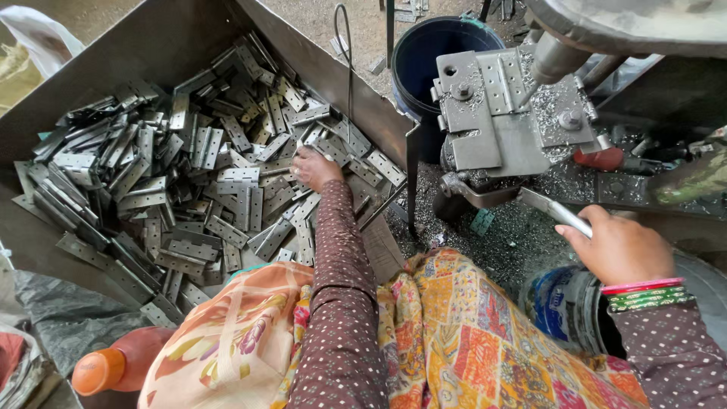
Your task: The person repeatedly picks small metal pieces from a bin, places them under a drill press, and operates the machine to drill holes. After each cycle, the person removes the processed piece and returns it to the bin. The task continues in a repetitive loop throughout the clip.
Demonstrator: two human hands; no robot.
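left hand (314, 168) reaches into the bin (151, 45), fingers closing on a hinge (312, 148) atop the pile; right hand (619, 246) grips a metal lever (555, 211) beside the drill jig (503, 113).

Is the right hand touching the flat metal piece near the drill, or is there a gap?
Touching. The head view shows the right hand with fingers closed around one end of the flat metal piece.

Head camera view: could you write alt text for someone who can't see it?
A seated person's left hand reaches into a metal bin heaped with steel hinges, while the right hand holds a metal lever beside a drilling jig.
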